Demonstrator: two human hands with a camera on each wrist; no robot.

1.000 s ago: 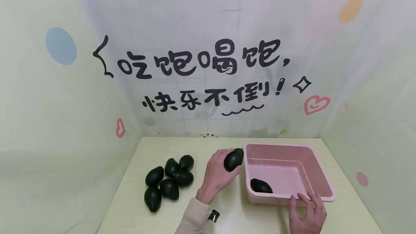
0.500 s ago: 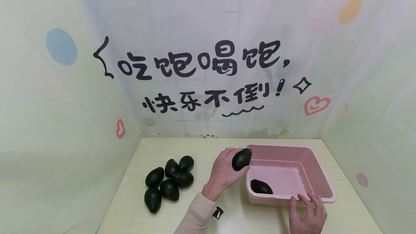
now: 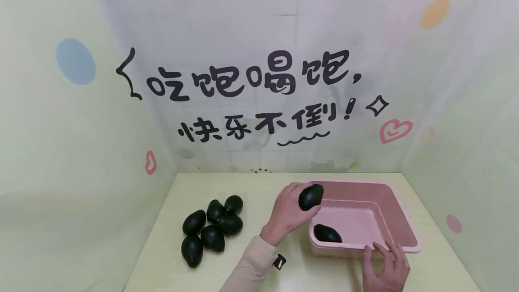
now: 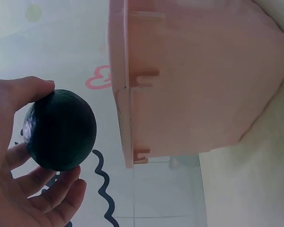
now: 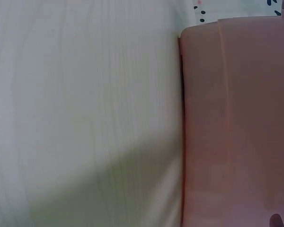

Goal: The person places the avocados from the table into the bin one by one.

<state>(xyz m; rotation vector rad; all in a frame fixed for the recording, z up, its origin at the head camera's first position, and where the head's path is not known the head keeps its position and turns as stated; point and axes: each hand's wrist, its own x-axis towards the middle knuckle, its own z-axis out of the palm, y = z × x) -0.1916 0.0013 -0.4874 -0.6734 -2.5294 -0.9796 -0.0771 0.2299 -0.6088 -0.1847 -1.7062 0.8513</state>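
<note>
A dark green avocado is in my left hand, gripped between thumb and fingers. It is held up at the left rim of a pink plastic bin. The left wrist view shows this avocado beside the bin's outer wall. Another avocado lies inside the bin at its front left corner. With bent fingers my right hand holds the bin's front rim. Only a fingertip of that hand shows in the right wrist view, against the bin's side.
Several avocados lie clustered on the left of the pale wooden table. The bin stands on the right part of the table. Behind them hangs a printed cloth with large dark lettering, and cloth walls flank both sides.
My left hand has carried its avocado rightward, from just left of the bin to its left rim. The right hand has stayed on the front rim.
</note>
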